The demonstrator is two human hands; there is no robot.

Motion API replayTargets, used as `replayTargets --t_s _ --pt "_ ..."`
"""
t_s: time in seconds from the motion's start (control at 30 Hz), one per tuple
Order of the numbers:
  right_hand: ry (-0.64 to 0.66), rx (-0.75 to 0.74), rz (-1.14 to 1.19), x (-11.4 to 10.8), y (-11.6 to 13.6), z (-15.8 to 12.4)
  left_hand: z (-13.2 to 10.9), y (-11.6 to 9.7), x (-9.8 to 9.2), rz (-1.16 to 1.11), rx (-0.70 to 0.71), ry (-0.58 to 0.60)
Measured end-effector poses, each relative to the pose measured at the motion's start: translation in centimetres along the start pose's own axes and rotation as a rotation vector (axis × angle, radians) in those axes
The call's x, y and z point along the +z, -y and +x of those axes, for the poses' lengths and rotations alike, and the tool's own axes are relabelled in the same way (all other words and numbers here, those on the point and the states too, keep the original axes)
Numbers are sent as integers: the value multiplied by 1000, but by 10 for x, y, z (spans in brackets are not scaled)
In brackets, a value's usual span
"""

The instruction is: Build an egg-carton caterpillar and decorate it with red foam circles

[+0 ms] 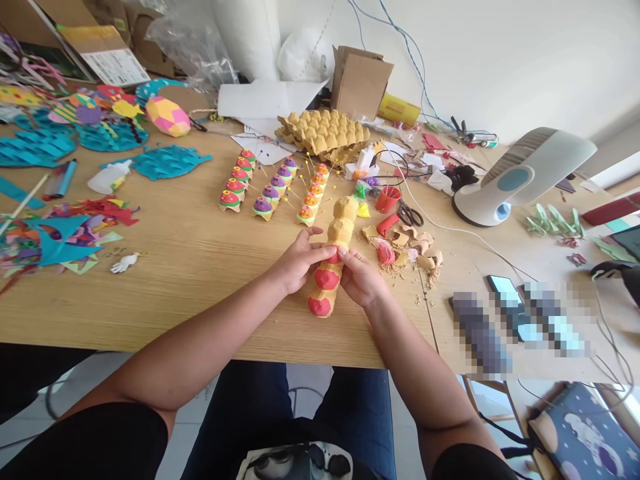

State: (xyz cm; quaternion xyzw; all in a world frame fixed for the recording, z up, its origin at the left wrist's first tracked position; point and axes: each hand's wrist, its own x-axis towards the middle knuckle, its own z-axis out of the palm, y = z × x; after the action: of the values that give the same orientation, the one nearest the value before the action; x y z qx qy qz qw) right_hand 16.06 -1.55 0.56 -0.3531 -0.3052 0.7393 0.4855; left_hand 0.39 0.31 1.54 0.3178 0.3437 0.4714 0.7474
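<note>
A strip of yellow egg carton lies lengthwise in front of me, just above the table's near edge. Red clay covers the cups nearest me, while the far two cups are bare cardboard. My left hand grips the strip from the left, its thumb pressed on the clay of the middle cup. From the other side my right hand holds it too, thumb tip meeting the left one. Behind stand three decorated strips: a red one, a purple one and an orange one, with pins sticking out as feelers.
Carton scraps and a red clay lump lie right of my hands, near scissors and a red cup. Egg trays are stacked behind. A white fan and blurred phones are farther right; paper scraps cover the left.
</note>
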Motion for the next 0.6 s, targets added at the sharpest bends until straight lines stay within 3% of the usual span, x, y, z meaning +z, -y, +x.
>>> replayTargets --t_s 0.43,0.6 --pt "81 1 83 -1 -4 2 -3 -4 2 -131 -30 36" --pt "76 -20 59 -1 -2 1 -1 -1 1 -13 51 60"
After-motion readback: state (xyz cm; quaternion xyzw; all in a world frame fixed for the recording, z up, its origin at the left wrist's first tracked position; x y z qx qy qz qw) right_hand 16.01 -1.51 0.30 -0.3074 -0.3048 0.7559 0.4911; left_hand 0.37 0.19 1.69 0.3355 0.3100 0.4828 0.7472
